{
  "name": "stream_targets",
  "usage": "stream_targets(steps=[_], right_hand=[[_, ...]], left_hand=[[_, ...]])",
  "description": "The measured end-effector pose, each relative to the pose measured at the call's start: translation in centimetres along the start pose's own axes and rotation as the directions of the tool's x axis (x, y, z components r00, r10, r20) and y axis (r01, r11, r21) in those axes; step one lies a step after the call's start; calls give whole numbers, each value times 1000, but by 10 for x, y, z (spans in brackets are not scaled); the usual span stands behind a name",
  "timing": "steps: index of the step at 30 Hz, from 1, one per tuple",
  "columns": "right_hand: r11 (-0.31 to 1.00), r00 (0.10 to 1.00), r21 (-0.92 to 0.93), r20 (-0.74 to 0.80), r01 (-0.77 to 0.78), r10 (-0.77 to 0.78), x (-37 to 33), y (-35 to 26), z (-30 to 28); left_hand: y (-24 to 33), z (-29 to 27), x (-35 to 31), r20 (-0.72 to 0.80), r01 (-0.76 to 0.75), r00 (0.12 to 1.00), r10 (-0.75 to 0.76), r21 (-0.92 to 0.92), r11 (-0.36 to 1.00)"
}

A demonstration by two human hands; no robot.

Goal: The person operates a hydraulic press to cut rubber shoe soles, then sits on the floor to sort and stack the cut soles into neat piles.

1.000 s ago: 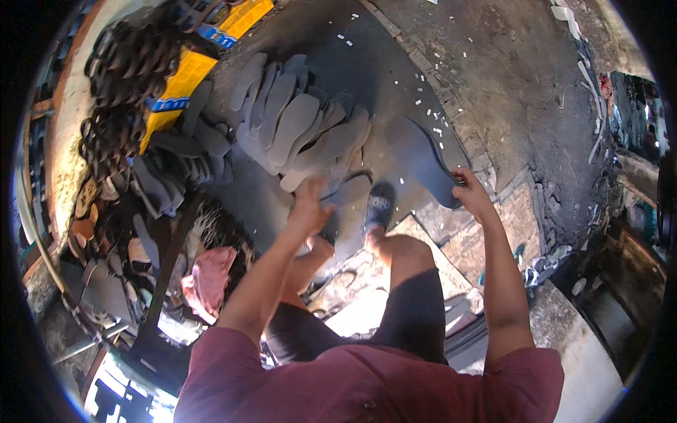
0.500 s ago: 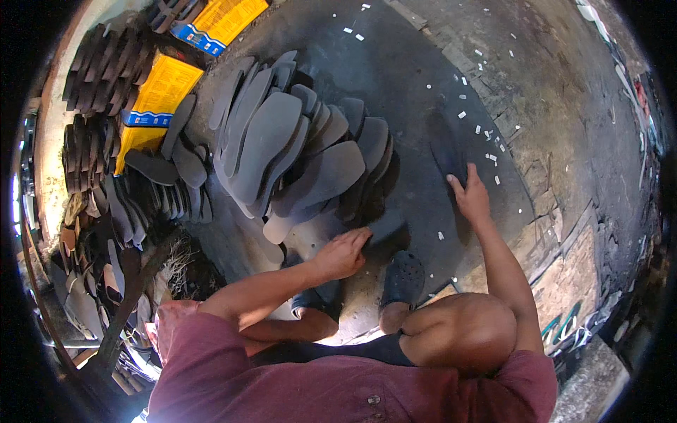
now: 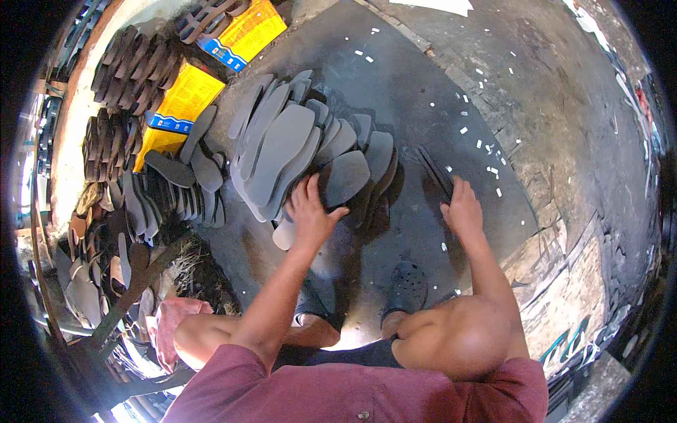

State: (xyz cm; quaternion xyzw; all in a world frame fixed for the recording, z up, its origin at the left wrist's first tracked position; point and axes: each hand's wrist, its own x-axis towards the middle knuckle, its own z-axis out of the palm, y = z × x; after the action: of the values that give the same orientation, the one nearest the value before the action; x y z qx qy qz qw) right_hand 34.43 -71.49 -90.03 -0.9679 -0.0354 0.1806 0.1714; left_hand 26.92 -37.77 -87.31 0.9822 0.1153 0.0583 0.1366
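Observation:
A heap of grey shoe soles (image 3: 282, 144) lies on the dark sheet in front of me. My left hand (image 3: 312, 215) rests at its near side, fingers spread and thumb apart, touching the soles around a rounded grey sole (image 3: 345, 178). Off to the right, my right hand (image 3: 463, 209) is closed on the near end of a dark shoe sole (image 3: 434, 170). That sole is tilted on its edge, and it may be more than one layer. My fingertips on its far side are partly hidden.
Yellow and blue boxes (image 3: 187, 99) stand at the left beside stacked dark soles (image 3: 134, 70). More soles (image 3: 204, 169) lie between them and the heap. Small white scraps (image 3: 463, 130) dot the dark sheet (image 3: 395, 77). My clog (image 3: 405, 285) is close below the hands.
My left hand has moved up and left onto the heap, its fingers spreading. The sole in my right hand has tipped onto its edge. The whole view has shifted slightly.

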Motion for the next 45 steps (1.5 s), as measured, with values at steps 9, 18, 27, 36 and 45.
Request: stream_targets(steps=[9, 18, 27, 36, 45], right_hand=[[-5, 918, 962, 259, -273, -300, -27, -70, -15], [993, 985, 21, -119, -120, 121, -4, 17, 25], [31, 896, 930, 360, -365, -261, -34, -65, -2], [949, 945, 287, -258, -126, 204, -11, 7, 2], [-116, 919, 920, 351, -374, -180, 5, -69, 31]], left_hand=[[86, 2, -2, 236, 208, 971, -34, -772, 601], [-52, 1, -42, 223, 200, 954, -201, 24, 979], [59, 37, -32, 289, 400, 916, -277, -710, 580], [37, 80, 4, 64, 28, 998, -6, -352, 936], [38, 113, 24, 141, 396, 917, -374, -437, 807]])
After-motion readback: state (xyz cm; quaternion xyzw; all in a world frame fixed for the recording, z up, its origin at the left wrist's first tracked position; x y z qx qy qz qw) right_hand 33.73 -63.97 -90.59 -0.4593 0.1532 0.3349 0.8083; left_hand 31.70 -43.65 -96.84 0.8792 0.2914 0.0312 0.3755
